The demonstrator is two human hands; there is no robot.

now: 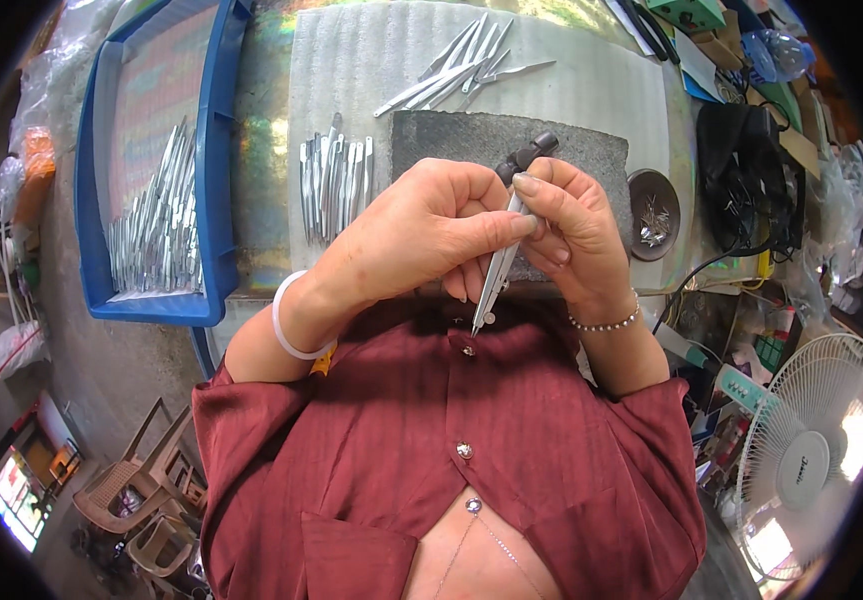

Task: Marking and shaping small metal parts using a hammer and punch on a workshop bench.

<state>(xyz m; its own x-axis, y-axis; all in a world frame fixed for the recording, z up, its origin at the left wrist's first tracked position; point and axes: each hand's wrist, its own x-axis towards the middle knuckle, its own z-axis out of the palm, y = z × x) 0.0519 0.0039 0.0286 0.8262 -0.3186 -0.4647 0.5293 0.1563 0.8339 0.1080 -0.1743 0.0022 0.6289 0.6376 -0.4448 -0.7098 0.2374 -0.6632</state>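
Note:
Both hands meet in front of my chest over the near edge of a dark grey slab (571, 140). A slim silver two-legged metal piece (496, 275), like a drawing compass, hangs between them, its narrow end pointing down toward me. A small round screw shows near that end. My left hand (451, 225) pinches its upper part between thumb and fingers. My right hand (576, 225) grips the same part from the other side, thumb beside my left thumb. Just beyond my fingers lies a small dark hammer head (531, 150); its handle is hidden.
Slim metal pieces lie in a row (336, 185) left of the slab and in a loose pile (461, 65) beyond it. A blue tray (214, 180) with many similar pieces stands left. Right are a dark bowl (659, 190) of small metal parts, a black bag (741, 170) and a fan (806, 460).

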